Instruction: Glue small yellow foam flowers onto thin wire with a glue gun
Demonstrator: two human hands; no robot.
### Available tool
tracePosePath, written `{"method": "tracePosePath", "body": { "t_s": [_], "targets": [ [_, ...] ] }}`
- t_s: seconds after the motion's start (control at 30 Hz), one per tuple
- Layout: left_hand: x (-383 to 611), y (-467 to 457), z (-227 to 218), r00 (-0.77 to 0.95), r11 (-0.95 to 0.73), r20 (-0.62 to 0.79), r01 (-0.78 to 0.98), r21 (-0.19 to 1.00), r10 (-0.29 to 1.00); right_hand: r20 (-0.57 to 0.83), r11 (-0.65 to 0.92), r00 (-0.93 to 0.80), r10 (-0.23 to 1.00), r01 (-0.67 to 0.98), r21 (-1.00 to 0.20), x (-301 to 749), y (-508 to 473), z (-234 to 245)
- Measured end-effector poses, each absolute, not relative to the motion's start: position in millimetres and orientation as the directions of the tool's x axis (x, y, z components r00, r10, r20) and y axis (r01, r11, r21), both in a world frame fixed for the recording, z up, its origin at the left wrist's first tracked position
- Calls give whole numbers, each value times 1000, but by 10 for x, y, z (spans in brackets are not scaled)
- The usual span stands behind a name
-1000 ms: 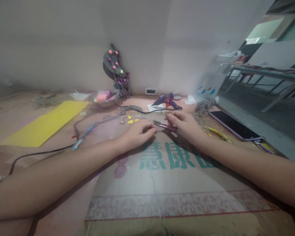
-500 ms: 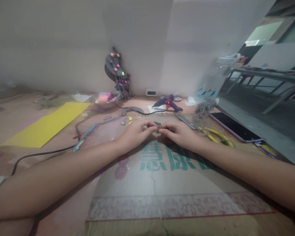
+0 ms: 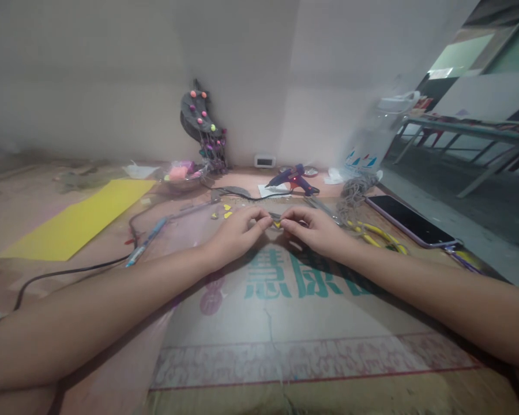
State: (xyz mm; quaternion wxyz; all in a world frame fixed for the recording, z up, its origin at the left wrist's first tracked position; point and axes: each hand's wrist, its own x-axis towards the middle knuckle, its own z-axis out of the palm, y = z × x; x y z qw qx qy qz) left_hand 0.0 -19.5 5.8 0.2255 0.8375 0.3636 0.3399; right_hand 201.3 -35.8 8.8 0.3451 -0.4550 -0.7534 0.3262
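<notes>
Our left hand and right hand, apart a second ago, now meet at a small yellow piece.
Reaching in from eight and four o'clock, both hands curled, we pinch it between them; only a bright bit shows. Beyond it, yellow cut-outs lie at ten o'clock, a glue gun at one.

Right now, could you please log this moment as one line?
left hand: pinching small yellow piece; right hand: pinching same piece; yellow cutouts: beside left hand; glue gun: beyond hands; phone: far right

Tbl w/ ylw sheet, cord
</notes>
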Motion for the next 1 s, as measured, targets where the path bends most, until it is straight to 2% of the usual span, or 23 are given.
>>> {"method": "tracePosePath", "body": {
  "t_s": [0.37,0.6,0.77,0.83,0.9,1.0],
  "targets": [
    [-15,-132,16,385,-524,376,425,738,843,246,378,-319,915,472,-796,2033,-339,96],
    [-8,-156,51,469,-627,435,419,657,769,266,415,-343,901,501,-759,2023,-340,82],
    [-13,-155,53,481,-629,428,416,657,765,257,428,-370,893,519,-740,2024,-330,54],
    [-15,-154,41,478,-610,410,409,679,777,299,466,-371,879,531,-708,2036,-321,52],
    [-15,-153,22,450,-563,381,396,726,808,401,529,-345,849,544,-651,2056,-306,46],
    [-12,-155,-6,410,-495,342,359,791,846,541,606,-320,778,609,-511,2096,-258,4]
  ]
}}
